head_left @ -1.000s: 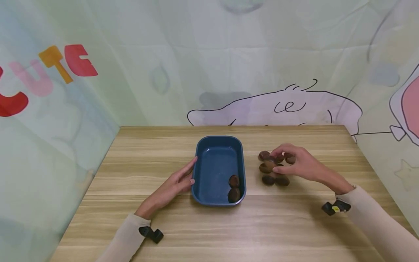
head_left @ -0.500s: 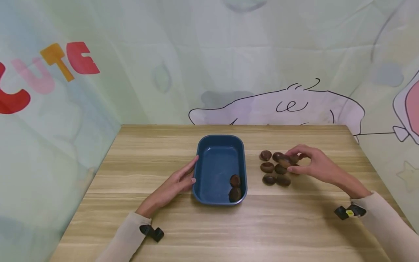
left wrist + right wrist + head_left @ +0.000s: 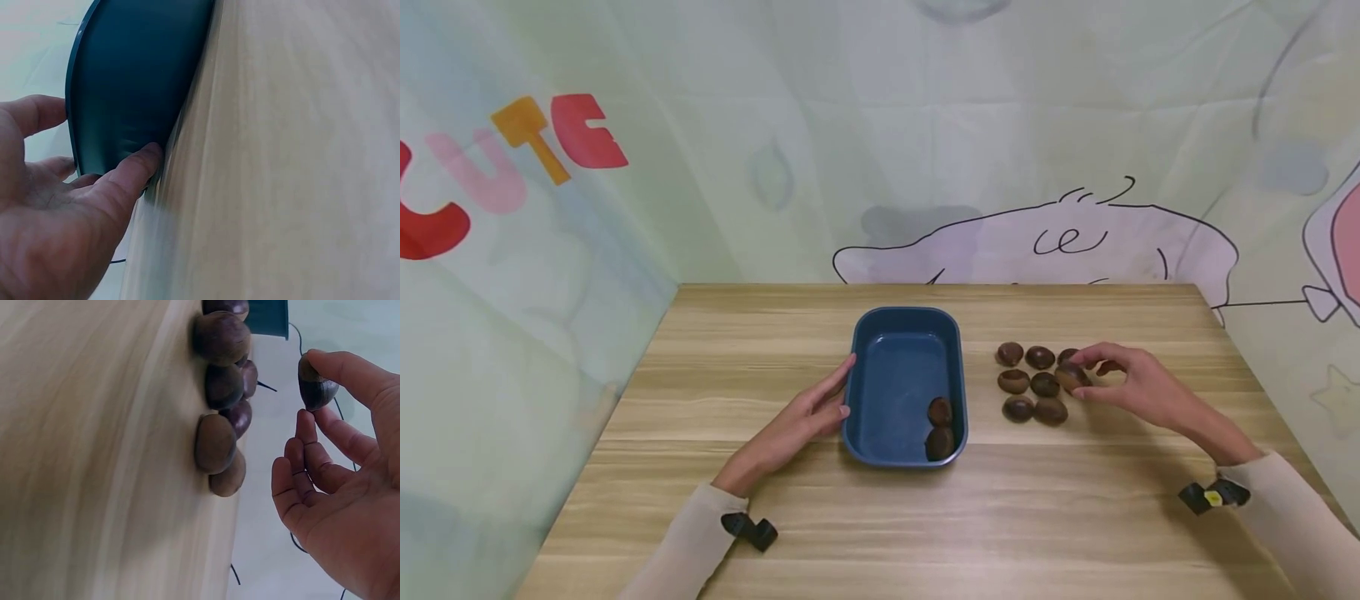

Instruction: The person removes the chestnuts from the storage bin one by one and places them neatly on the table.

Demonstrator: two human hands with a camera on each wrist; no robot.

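Note:
In the head view a blue rectangular dish stands on the table with two chestnuts in its near right corner. My left hand lies along the dish's left side; in the left wrist view its extended fingers and thumb touch the outer wall. Between thumb and forefinger, my right hand pinches a brown chestnut, held up off the table in the right wrist view. Just left of it, several more chestnuts sit in short rows, one partly behind the fingertips.
The wood-grain table runs back to a printed cloth backdrop with cartoon drawings. Another cloth wall with coloured letters rises on the left. The dish stands a short way left of the chestnut rows.
My right hand has moved right with the pinched chestnut, from over the middle of the group to its right edge, uncovering the rows. The left hand and the dish have stayed put.

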